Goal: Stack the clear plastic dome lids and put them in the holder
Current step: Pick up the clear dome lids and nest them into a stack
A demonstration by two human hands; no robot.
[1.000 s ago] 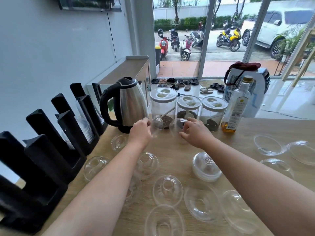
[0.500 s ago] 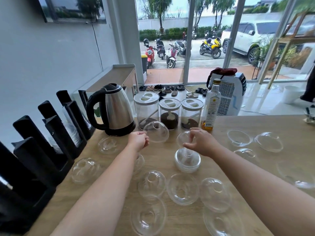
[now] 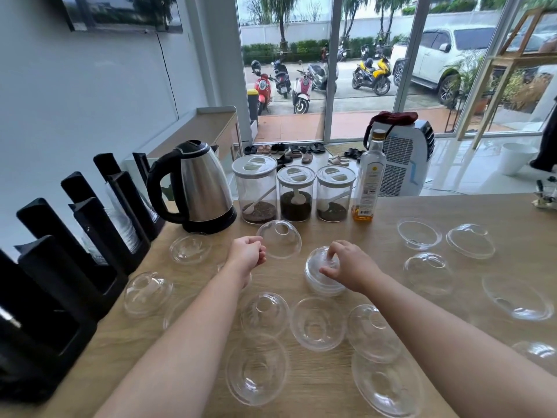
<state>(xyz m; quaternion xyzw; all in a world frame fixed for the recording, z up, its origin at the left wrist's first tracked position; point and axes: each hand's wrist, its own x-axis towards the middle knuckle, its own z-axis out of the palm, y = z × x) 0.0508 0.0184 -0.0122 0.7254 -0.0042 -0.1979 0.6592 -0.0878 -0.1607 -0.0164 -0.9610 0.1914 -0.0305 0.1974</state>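
Note:
Several clear plastic dome lids lie scattered on the wooden table (image 3: 497,206). My left hand (image 3: 247,254) pinches the rim of one dome lid (image 3: 278,239), held tilted above the table. My right hand (image 3: 349,267) rests its curled fingers on top of a small stack of lids (image 3: 319,282) at the table's middle, gripping the top lid. The black slotted holder (image 3: 60,267) stands along the left edge, with some lids stacked in its far slots. Loose lids lie near me (image 3: 316,324) and at the right (image 3: 419,233).
A steel kettle (image 3: 202,188) stands at the back left. Three lidded jars (image 3: 295,194) and a bottle (image 3: 369,182) line the table's far edge. A white appliance (image 3: 404,164) sits on the floor behind, and glass doors lie beyond.
My right hand has brought its lid down onto the stack at the middle. My left hand has drawn back toward me with its lid, away from the jars.

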